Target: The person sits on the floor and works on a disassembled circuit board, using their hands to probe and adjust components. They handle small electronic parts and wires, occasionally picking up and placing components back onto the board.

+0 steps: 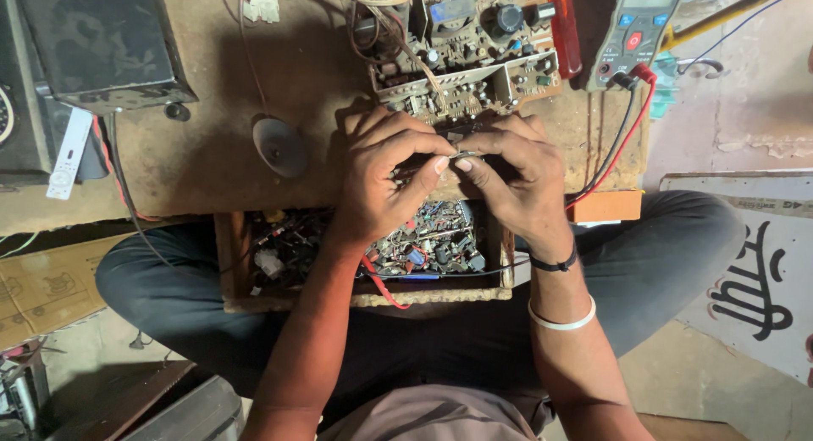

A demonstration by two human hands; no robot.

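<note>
Both hands meet just in front of the circuit board [461, 47] on the table [212, 153] — left hand [385, 174] and right hand [517, 174] pinching a tiny metal part [453, 159] between closed fingertips, right above the open drawer [254, 301] full of loose components. Looks mid-job to me — part not yet on the board, multimeter [635, 26] sitting unused nearby.

A low, worn brown worktop [212, 153] fills the upper half of the view, its surface scuffed and dusty, with dim light leaving its far left corner in shadow. Off its right edge lies a pale, cracked concrete floor [745, 110]. Below its left edge, flattened cardboard [42, 288] covers the floor.
</note>
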